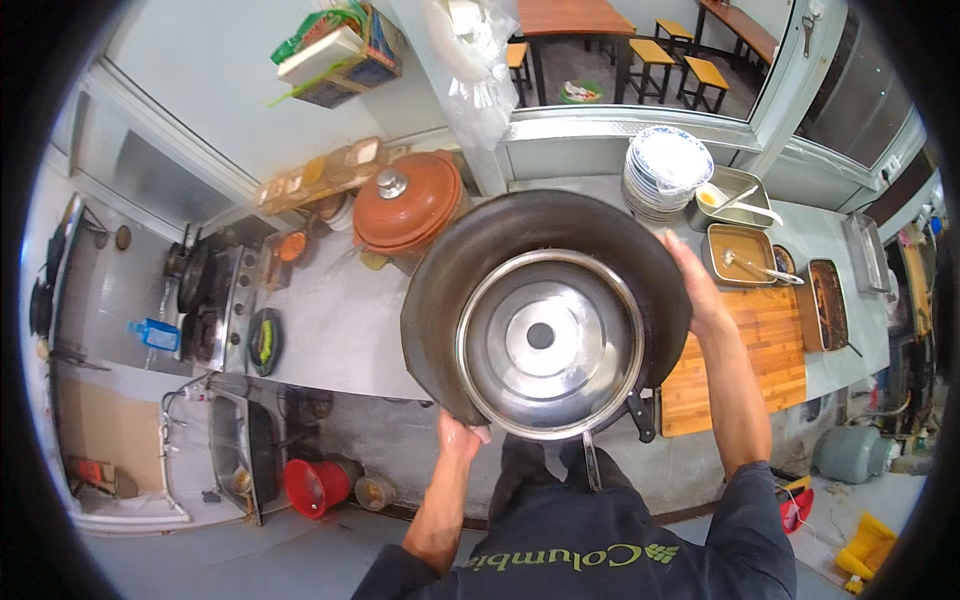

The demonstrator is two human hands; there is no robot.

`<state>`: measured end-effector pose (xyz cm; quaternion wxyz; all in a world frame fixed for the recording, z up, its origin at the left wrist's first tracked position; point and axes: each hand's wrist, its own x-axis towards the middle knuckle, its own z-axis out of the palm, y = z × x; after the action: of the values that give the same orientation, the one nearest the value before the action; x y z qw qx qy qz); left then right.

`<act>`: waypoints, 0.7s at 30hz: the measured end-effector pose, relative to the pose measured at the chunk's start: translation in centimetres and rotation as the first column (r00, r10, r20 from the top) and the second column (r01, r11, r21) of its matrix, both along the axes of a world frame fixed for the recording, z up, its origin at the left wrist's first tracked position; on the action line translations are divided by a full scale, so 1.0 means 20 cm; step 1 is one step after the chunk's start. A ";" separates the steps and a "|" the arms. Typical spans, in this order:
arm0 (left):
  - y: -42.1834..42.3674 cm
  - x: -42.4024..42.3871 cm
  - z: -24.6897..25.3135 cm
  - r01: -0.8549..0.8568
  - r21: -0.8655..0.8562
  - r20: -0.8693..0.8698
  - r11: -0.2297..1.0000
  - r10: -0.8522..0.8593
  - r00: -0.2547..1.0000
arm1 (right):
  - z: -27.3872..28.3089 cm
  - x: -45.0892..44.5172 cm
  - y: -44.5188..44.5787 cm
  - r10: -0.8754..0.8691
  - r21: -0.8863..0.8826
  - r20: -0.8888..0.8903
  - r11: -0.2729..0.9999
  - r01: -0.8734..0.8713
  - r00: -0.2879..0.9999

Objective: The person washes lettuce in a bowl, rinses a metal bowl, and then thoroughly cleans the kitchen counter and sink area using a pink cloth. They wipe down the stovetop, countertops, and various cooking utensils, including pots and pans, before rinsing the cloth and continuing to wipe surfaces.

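Observation:
Both of my hands grip a wide, dark, curved sheet guard (439,289) in front of my body. My left hand (459,439) holds its lower left end, fingers partly hidden underneath. At its right rim is my right hand (694,289), thumb on the outside and the other fingers mostly out of sight. The guard flares around a round steel pan lid (555,375) with a black knob (540,335). Below the lid, a metal handle (592,461) points towards me. A black riveted handle (642,418) sticks out beside it. What lies under the lid is hidden.
A lidded brown pot (409,202) stands behind left. Stacked plates (666,176), a sauce tray (739,255), a deep rectangular container (827,304) and a wooden cutting board (761,360) are on the right. A gas stove (217,300) and red bucket (315,487) are at left.

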<state>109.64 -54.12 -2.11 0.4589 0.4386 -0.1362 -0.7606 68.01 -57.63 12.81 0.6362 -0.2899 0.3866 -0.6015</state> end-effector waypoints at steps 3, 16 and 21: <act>0.08 -0.03 0.23 -0.235 -0.150 0.003 0.960 0.238 0.971 | -0.15 0.03 -0.05 0.022 0.004 0.104 1.000 -0.023 0.994; 0.14 -0.53 1.06 0.824 -0.563 0.810 0.064 -0.153 0.566 | 0.09 0.55 0.53 0.061 -0.037 0.685 0.998 -0.049 0.726; -0.25 -0.35 1.20 0.807 -0.373 0.860 0.459 0.498 0.114 | 0.29 0.28 0.63 -0.226 -0.027 0.643 0.948 0.317 0.732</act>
<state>102.69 -59.18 21.83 0.2788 0.4887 -0.8163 -0.1308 73.52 -44.97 18.66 0.6125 -0.0535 0.1470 -0.7748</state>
